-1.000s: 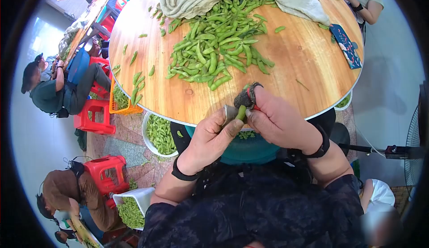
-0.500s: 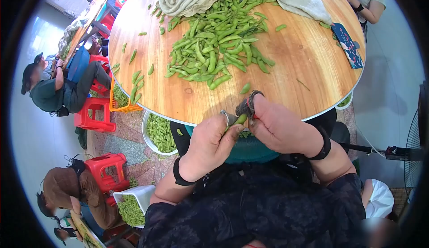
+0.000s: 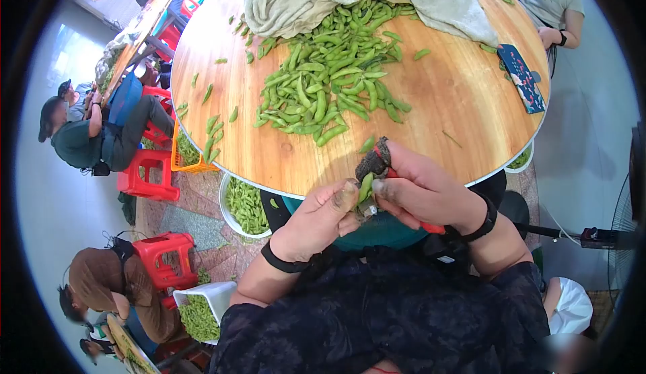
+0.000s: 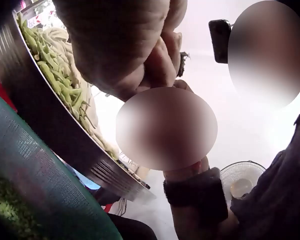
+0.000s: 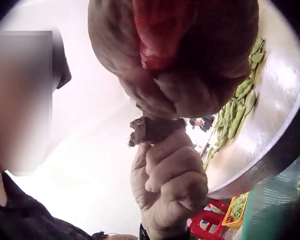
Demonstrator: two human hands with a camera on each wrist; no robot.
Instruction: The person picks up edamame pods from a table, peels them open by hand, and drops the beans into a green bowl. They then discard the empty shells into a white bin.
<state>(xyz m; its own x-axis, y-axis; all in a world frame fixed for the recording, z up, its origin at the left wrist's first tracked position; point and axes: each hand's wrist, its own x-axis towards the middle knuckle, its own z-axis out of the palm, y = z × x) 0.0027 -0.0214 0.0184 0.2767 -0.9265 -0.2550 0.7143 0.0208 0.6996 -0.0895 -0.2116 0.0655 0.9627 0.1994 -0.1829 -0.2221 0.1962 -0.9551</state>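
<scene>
Near the table's front edge, my left hand (image 3: 319, 216) pinches a green edamame pod (image 3: 365, 187) with thumb and fingers. A greyish cover (image 3: 367, 210) shows at its fingertips. Just to the right, my right hand (image 3: 427, 192) holds a red-handled tool (image 3: 433, 228); its working end is hidden. A dark cloth wrap (image 3: 371, 160) covers that hand's index finger, right beside the pod. In the right wrist view the red handle (image 5: 160, 40) lies in the palm. A single loose pod (image 3: 367, 144) rests on the wood just beyond the hands.
A heap of pods (image 3: 330, 84) covers the middle of the round table (image 3: 444, 98), partly under a cloth (image 3: 296, 4). A dark patterned phone-like object (image 3: 520, 81) lies at right. Below are a teal basket (image 3: 377, 234) and a white tub (image 3: 227, 216). People sit around.
My left hand has turned so its thumb lies on top of the pod. The red handle now shows beneath my right hand. The loose pod beyond the hands was not visible one second ago.
</scene>
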